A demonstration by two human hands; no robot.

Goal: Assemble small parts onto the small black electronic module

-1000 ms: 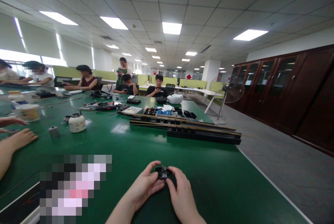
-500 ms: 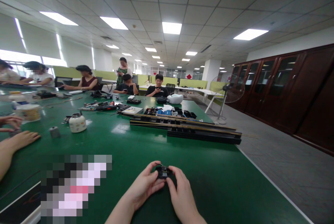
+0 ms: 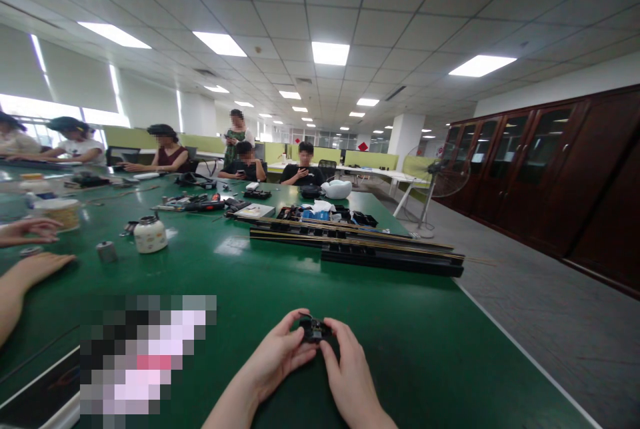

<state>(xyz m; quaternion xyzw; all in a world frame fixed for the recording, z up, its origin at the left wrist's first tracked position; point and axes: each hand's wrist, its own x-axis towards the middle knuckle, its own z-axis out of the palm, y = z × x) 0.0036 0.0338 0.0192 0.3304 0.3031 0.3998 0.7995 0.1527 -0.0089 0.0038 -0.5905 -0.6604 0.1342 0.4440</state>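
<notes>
Between my two hands is a small black device with an uncovered inside, where small parts and a greyish block show. My left hand grips its left end, thumb on the near side and index finger along the top. At the other end my right hand holds it between thumb and fingers. Both hands are over the near part of the green table. What exactly the device is, I cannot make out.
Long black rails with thin brass-coloured rods lie across the table ahead. A white patterned jar and a small grey cylinder stand to the left. Another person's hands rest at the left edge, near a blurred-out screen.
My hands and the black device keep nearly the same place. At the left, the other person's upper hand has lifted off and its fingers have straightened.
</notes>
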